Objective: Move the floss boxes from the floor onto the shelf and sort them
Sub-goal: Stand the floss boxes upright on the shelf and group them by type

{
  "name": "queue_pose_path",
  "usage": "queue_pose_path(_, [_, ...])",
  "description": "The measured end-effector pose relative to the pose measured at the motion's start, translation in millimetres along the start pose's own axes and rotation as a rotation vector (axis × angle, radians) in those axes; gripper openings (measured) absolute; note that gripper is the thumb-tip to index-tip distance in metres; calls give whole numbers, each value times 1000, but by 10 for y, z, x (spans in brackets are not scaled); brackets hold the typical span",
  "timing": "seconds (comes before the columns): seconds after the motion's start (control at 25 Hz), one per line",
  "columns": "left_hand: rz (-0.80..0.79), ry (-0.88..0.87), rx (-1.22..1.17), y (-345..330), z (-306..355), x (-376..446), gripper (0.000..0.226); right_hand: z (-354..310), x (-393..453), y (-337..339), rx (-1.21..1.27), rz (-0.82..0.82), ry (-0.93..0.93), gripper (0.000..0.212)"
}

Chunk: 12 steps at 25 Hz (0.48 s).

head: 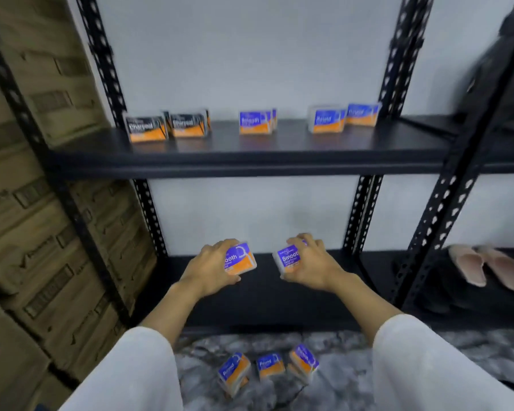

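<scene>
Item: hands, both reaching forward over the lower shelf (264, 295), arms extended side by side. My left hand (208, 269) has fingers curled over a Smooth box (240, 259); my right hand (310, 264) clamps a second Smooth box (288, 260). Above the lower shelf, the upper shelf (250, 149) carries Charcoal boxes (166, 126), Smooth and Round boxes (343, 117). Below it, three floor boxes (267, 367) on grey flooring.
</scene>
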<state>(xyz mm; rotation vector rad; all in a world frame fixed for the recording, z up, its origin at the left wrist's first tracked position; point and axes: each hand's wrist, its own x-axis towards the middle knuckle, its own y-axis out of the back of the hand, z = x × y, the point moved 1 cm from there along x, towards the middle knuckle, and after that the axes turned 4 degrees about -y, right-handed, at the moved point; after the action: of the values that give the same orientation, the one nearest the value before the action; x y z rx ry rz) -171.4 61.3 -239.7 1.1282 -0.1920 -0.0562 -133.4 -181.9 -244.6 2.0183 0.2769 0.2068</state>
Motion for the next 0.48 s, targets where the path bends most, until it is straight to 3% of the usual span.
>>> queue_pose_path(0.24, [230, -163, 51, 1012, 633, 308, 78, -443, 129, 1140, 53, 343, 137, 80])
queue_pose_path(0.48, [401, -263, 105, 1612, 816, 812, 78, -670, 529, 1760, 106, 512, 171, 80])
